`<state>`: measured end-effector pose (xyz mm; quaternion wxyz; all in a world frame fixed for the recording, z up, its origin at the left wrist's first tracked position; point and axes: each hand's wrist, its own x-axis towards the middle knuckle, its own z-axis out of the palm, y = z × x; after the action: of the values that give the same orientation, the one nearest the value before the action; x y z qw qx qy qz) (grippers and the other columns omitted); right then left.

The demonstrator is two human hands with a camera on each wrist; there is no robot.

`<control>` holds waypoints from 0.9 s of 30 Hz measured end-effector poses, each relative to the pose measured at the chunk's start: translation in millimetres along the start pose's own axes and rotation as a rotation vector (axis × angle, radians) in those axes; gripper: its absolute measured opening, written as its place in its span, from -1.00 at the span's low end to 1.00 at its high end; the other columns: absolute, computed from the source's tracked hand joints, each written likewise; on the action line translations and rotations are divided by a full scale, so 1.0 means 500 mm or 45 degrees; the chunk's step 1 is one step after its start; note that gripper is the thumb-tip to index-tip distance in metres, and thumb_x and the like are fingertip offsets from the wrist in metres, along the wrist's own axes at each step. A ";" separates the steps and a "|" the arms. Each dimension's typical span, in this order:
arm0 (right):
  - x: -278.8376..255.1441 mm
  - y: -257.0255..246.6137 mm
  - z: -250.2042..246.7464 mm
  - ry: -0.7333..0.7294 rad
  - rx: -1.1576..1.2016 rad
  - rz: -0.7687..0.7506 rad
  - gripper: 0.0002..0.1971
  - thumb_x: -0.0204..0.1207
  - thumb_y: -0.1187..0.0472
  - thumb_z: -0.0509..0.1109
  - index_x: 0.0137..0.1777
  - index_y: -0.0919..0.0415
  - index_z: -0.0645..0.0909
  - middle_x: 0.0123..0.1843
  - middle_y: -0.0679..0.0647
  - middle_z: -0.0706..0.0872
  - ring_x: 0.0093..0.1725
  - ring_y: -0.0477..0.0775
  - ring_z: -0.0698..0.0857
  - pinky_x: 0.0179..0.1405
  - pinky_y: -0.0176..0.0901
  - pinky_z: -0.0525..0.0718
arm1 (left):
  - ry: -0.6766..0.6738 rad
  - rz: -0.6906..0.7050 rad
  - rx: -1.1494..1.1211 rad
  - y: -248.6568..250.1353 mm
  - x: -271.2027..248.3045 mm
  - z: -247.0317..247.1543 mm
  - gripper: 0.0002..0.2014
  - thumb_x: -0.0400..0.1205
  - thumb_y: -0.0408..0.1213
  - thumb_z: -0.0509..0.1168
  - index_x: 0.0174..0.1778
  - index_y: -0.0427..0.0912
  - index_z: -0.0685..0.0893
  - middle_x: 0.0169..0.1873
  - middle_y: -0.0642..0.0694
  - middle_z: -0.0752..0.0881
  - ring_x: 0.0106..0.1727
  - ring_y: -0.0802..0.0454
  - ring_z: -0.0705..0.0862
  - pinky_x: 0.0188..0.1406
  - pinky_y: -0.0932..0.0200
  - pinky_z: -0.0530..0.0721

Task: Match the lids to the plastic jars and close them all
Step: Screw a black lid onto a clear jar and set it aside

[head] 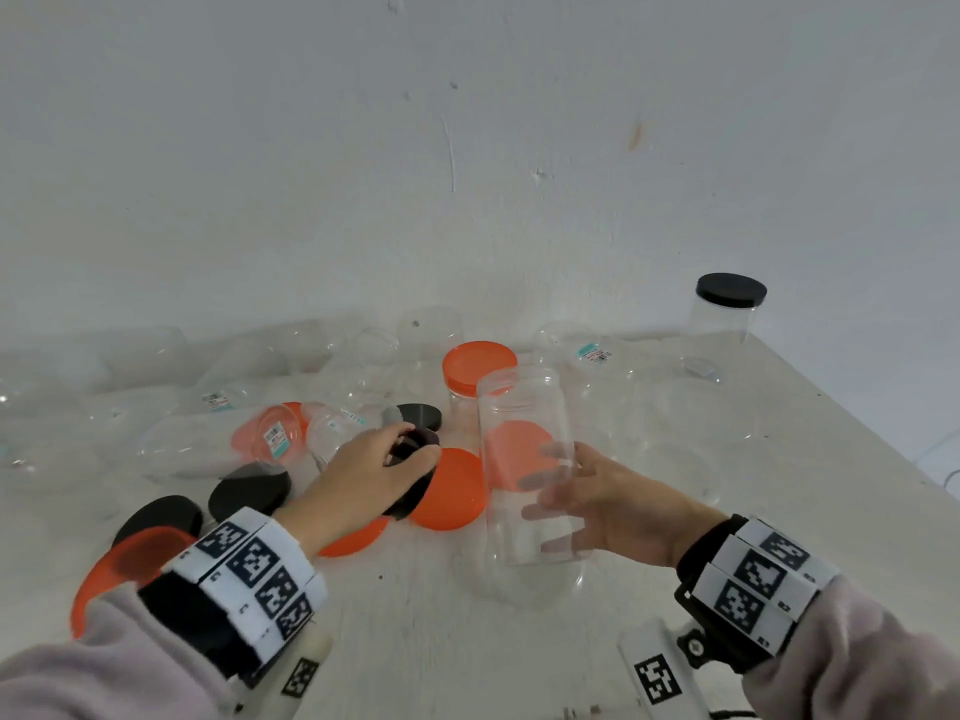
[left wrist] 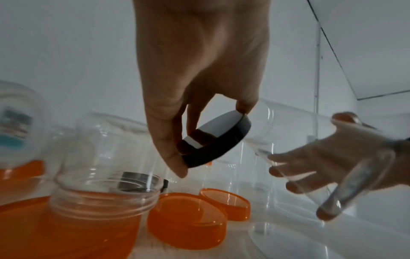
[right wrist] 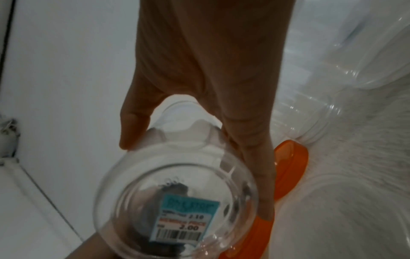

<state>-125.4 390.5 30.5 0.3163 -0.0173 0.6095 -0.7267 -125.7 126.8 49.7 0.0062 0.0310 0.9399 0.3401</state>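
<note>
Item: clear jar [head: 524, 459], open, no lid. Held off the table [head: 675, 449] by the right hand [head: 608, 506], whose fingers [head: 545, 480] wrap its side and show through the plastic. In the right wrist view a price sticker [right wrist: 185, 222] sits on its base.

Item: black lid [left wrist: 218, 140]. Pinched at the rim by the left hand [head: 363, 470], thumb on one edge and fingers on the other, tilted, lifted clear of the table just left of the jar.

Item: loose lids. Orange lid [head: 449, 488] lies flat just beside the left hand. More black lids [head: 249, 488] lie near the left wrist.

Item: finished stock. One orange-capped jar [head: 478, 387] stands behind the held jar. One black-capped jar [head: 727, 324] stands at the far right. Many open jars [head: 234, 366] lie along the wall.

Step in hand, as judged: trying the black lid on the held jar. Handling notes: level the lid before it meets the mouth, since a tilted start is likely to cross the thread. Keep the right grip firm but light, as thin plastic may squash out of round. If the lid sits loose or will not drop over the rim, set it aside and try another size.
</note>
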 end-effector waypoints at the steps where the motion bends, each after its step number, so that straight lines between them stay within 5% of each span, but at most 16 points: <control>1: 0.003 0.004 0.010 -0.013 -0.050 0.005 -0.10 0.00 0.27 0.69 0.40 0.06 0.42 0.16 0.10 0.70 0.09 0.11 0.74 0.16 0.34 0.66 | 0.012 0.000 -0.043 -0.005 -0.010 -0.013 -0.59 0.62 0.14 0.24 0.34 0.09 0.56 0.03 0.23 0.63 -0.01 0.37 0.58 -0.17 0.44 0.47; 5: 0.023 0.016 0.062 -0.166 -0.272 -0.013 -0.35 0.13 0.25 0.66 0.25 -0.09 0.59 -0.06 -0.19 0.75 -0.02 -0.16 0.74 0.06 0.04 0.72 | 0.056 0.028 -0.131 -0.019 -0.045 -0.063 -0.54 0.57 0.12 0.30 0.39 0.13 0.50 0.03 0.39 0.54 0.05 0.42 0.55 -0.09 0.40 0.53; 9: 0.048 0.034 0.112 -0.074 -0.434 -0.046 -0.12 0.07 0.21 0.70 0.39 -0.14 0.39 0.26 -0.06 0.64 0.22 -0.01 0.67 0.21 0.01 0.64 | 0.145 0.004 -0.220 -0.029 -0.071 -0.100 -0.53 0.53 0.07 0.37 0.37 0.13 0.54 0.00 0.42 0.47 0.05 0.39 0.58 -0.13 0.45 0.50; 12: 0.062 0.041 0.139 -0.075 -0.561 -0.111 -0.04 0.08 0.28 0.74 0.45 -0.11 0.32 0.32 -0.04 0.58 0.31 -0.01 0.61 0.20 -0.13 0.65 | 0.176 0.014 -0.233 -0.034 -0.086 -0.115 -0.45 0.50 0.14 0.36 0.42 0.15 0.49 0.11 0.35 0.52 0.08 0.43 0.53 -0.12 0.49 0.44; 18: 0.092 0.048 0.172 -0.062 -0.725 -0.117 0.08 0.11 0.39 0.74 0.53 -0.15 0.20 0.37 -0.14 0.55 0.35 -0.09 0.56 0.34 0.02 0.61 | 0.226 0.059 -0.246 -0.038 -0.106 -0.126 -0.45 0.48 0.16 0.35 0.40 0.19 0.46 0.14 0.34 0.51 0.17 0.37 0.51 0.01 0.47 0.42; 23: 0.111 0.061 0.184 -0.116 -0.845 -0.099 0.19 0.11 0.33 0.75 0.63 -0.10 0.06 0.48 -0.06 0.50 0.54 0.00 0.41 0.50 0.04 0.42 | 0.230 0.088 -0.242 -0.043 -0.114 -0.124 -0.24 0.34 0.35 0.31 0.46 0.14 0.45 0.28 0.19 0.54 0.32 0.22 0.49 0.30 0.18 0.47; 27: 0.114 0.071 0.184 -0.181 -0.869 -0.133 0.23 0.09 0.30 0.73 0.65 -0.14 0.01 0.54 -0.16 0.43 0.55 -0.12 0.37 0.56 -0.03 0.37 | 0.214 0.167 -0.215 -0.039 -0.120 -0.120 -0.25 0.26 0.43 0.25 0.36 0.20 0.48 0.14 0.45 0.53 0.24 0.51 0.47 0.15 0.42 0.47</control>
<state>-117.5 280.6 1.7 0.2965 -0.2036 0.7920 -0.4934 -69.0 70.0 82.9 -0.0922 0.0634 0.9010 0.4191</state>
